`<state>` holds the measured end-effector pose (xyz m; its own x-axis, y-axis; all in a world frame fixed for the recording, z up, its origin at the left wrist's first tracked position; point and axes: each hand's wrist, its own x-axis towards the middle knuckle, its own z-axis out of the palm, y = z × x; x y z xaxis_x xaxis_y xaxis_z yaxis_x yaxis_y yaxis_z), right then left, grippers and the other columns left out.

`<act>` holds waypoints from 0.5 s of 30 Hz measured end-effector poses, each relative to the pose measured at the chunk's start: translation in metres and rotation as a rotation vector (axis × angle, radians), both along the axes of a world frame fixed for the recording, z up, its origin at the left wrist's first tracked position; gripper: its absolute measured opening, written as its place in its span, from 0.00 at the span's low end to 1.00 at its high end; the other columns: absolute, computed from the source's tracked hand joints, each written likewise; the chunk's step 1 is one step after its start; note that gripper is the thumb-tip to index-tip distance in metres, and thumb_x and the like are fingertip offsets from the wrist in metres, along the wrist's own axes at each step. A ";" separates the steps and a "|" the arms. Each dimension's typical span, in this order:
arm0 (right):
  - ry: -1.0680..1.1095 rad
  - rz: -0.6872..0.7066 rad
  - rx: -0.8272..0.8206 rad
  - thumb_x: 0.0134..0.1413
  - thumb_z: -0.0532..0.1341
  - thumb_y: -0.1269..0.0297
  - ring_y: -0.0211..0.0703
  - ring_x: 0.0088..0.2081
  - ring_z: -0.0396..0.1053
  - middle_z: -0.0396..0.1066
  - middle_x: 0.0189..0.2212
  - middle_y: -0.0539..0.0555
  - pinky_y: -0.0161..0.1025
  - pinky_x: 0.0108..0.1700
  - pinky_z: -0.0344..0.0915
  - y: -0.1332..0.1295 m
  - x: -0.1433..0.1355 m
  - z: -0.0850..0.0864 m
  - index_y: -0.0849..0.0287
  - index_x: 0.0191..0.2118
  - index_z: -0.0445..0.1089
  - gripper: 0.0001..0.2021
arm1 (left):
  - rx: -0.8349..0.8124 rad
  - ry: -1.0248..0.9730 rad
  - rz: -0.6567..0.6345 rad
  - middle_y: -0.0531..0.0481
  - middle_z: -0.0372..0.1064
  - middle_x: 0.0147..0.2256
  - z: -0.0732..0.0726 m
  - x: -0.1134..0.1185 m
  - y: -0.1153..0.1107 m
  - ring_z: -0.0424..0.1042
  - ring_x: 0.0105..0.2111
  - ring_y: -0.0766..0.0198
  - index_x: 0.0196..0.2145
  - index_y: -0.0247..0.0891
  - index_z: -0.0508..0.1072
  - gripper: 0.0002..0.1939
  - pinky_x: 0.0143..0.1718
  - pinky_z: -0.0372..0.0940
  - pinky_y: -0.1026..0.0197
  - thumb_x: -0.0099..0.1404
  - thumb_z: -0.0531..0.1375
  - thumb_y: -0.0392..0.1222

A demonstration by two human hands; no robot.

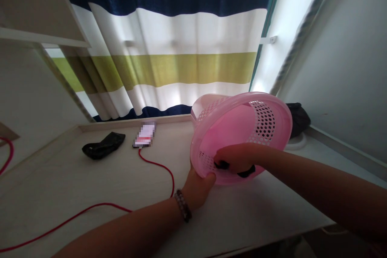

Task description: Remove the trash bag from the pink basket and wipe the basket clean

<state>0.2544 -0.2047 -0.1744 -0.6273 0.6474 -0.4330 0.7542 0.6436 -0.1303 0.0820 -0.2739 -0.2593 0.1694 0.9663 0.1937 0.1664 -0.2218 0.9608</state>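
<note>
A pink plastic basket (236,119) with rows of holes in its wall is tilted over the white desk, its mouth facing me. My left hand (199,185) grips the near left part of its rim, thumb over the edge. Inside the basket is my right hand (236,158), fingers curled round a black cloth (246,171). Parts of the cloth show on both sides of the fist, close to the basket's lower inner wall. The fingertips of the right hand are partly hidden.
On the desk (105,185) lie a folded black item (104,145) and a phone (145,134) plugged into a red cable (157,163). A dark bag-like object (298,119) stands behind the basket at right. A striped curtain (181,68) hangs at the back.
</note>
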 end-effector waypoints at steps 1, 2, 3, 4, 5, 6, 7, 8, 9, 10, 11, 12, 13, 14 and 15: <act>0.015 0.031 -0.107 0.41 0.61 0.71 0.40 0.31 0.69 0.74 0.33 0.52 0.37 0.34 0.63 -0.005 0.008 0.008 0.55 0.42 0.73 0.17 | 0.000 -0.015 -0.005 0.40 0.69 0.51 -0.001 0.000 0.000 0.67 0.54 0.53 0.51 0.34 0.65 0.24 0.59 0.58 0.46 0.55 0.57 0.32; 0.036 0.055 -0.199 0.42 0.60 0.72 0.40 0.31 0.69 0.74 0.33 0.51 0.36 0.34 0.63 -0.008 0.015 0.017 0.55 0.42 0.73 0.17 | 0.004 -0.038 -0.008 0.40 0.69 0.52 -0.002 0.000 0.000 0.66 0.54 0.53 0.53 0.34 0.64 0.26 0.59 0.58 0.46 0.55 0.58 0.32; 0.068 0.063 -0.243 0.43 0.59 0.72 0.40 0.32 0.70 0.74 0.34 0.51 0.36 0.35 0.63 -0.009 0.022 0.025 0.55 0.42 0.73 0.17 | 0.010 -0.061 -0.010 0.39 0.67 0.53 -0.003 0.000 0.000 0.66 0.55 0.53 0.54 0.33 0.62 0.28 0.59 0.58 0.47 0.55 0.58 0.31; 0.088 0.050 -0.240 0.45 0.58 0.72 0.40 0.32 0.70 0.74 0.34 0.51 0.35 0.35 0.63 -0.007 0.028 0.032 0.56 0.42 0.72 0.16 | 0.017 -0.082 -0.005 0.38 0.66 0.54 -0.003 0.000 0.000 0.66 0.55 0.54 0.56 0.33 0.59 0.30 0.59 0.58 0.47 0.54 0.58 0.31; 0.109 0.014 -0.181 0.46 0.56 0.73 0.40 0.33 0.70 0.74 0.35 0.52 0.35 0.35 0.63 -0.002 0.032 0.037 0.56 0.42 0.72 0.16 | 0.021 -0.098 0.005 0.38 0.65 0.55 -0.003 0.001 0.000 0.66 0.55 0.54 0.57 0.33 0.57 0.33 0.59 0.58 0.47 0.54 0.59 0.31; 0.136 -0.030 -0.075 0.47 0.56 0.72 0.41 0.35 0.70 0.74 0.36 0.54 0.36 0.37 0.63 0.005 0.034 0.040 0.57 0.43 0.71 0.16 | 0.020 -0.107 0.013 0.37 0.65 0.55 -0.003 0.001 0.000 0.66 0.55 0.53 0.58 0.33 0.56 0.34 0.59 0.57 0.46 0.53 0.59 0.31; 0.165 -0.083 0.070 0.47 0.56 0.72 0.43 0.37 0.70 0.74 0.38 0.55 0.36 0.38 0.63 0.013 0.034 0.039 0.58 0.44 0.70 0.16 | 0.016 -0.110 0.018 0.37 0.65 0.55 -0.002 0.001 0.000 0.65 0.55 0.53 0.58 0.33 0.56 0.34 0.59 0.57 0.46 0.53 0.59 0.31; 0.180 -0.145 0.227 0.47 0.57 0.72 0.44 0.39 0.70 0.73 0.40 0.57 0.37 0.39 0.63 0.023 0.033 0.034 0.59 0.44 0.69 0.16 | 0.010 -0.111 0.018 0.37 0.65 0.55 -0.002 0.001 0.000 0.65 0.55 0.53 0.57 0.33 0.58 0.33 0.60 0.57 0.45 0.53 0.59 0.31; 0.184 -0.227 0.379 0.49 0.57 0.71 0.46 0.40 0.69 0.73 0.41 0.59 0.38 0.40 0.62 0.033 0.030 0.028 0.60 0.45 0.68 0.16 | 0.003 -0.114 0.012 0.37 0.65 0.55 -0.002 0.001 0.000 0.66 0.55 0.52 0.56 0.33 0.59 0.31 0.60 0.56 0.45 0.53 0.59 0.31; 0.178 -0.326 0.501 0.51 0.56 0.70 0.48 0.40 0.69 0.73 0.41 0.61 0.39 0.40 0.62 0.044 0.025 0.019 0.60 0.47 0.67 0.16 | -0.006 -0.117 0.003 0.37 0.65 0.54 -0.001 0.001 0.000 0.66 0.55 0.52 0.55 0.32 0.60 0.30 0.60 0.56 0.45 0.53 0.59 0.32; 0.182 -0.405 0.594 0.53 0.55 0.68 0.49 0.40 0.69 0.73 0.41 0.62 0.39 0.40 0.62 0.054 0.020 0.009 0.60 0.49 0.66 0.16 | -0.014 -0.120 -0.005 0.37 0.66 0.54 -0.001 0.001 0.000 0.66 0.55 0.52 0.54 0.32 0.61 0.29 0.60 0.55 0.45 0.54 0.59 0.32; 0.206 -0.444 0.666 0.56 0.54 0.67 0.49 0.42 0.69 0.72 0.43 0.63 0.40 0.41 0.62 0.064 0.014 -0.002 0.60 0.50 0.65 0.16 | -0.020 -0.124 -0.010 0.36 0.66 0.54 -0.001 0.001 0.000 0.65 0.55 0.52 0.54 0.32 0.61 0.29 0.61 0.55 0.45 0.54 0.60 0.32; 0.236 -0.452 0.732 0.58 0.51 0.68 0.49 0.44 0.68 0.71 0.46 0.63 0.40 0.43 0.61 0.073 0.009 -0.012 0.60 0.52 0.64 0.16 | -0.026 -0.127 -0.014 0.36 0.65 0.54 0.000 0.001 0.000 0.65 0.56 0.52 0.54 0.32 0.61 0.30 0.61 0.54 0.45 0.53 0.60 0.32; 0.247 -0.453 0.776 0.60 0.49 0.68 0.49 0.46 0.68 0.70 0.47 0.63 0.40 0.44 0.61 0.080 0.003 -0.023 0.60 0.52 0.64 0.16 | -0.029 -0.128 -0.015 0.36 0.65 0.55 0.000 0.001 0.000 0.64 0.56 0.52 0.55 0.32 0.60 0.30 0.61 0.54 0.46 0.53 0.60 0.32; 0.235 -0.440 0.775 0.61 0.47 0.67 0.49 0.46 0.67 0.70 0.47 0.62 0.41 0.45 0.61 0.086 -0.001 -0.033 0.59 0.51 0.65 0.17 | -0.029 -0.126 -0.011 0.36 0.64 0.55 0.000 0.001 0.000 0.64 0.57 0.52 0.55 0.32 0.60 0.31 0.62 0.53 0.46 0.53 0.60 0.32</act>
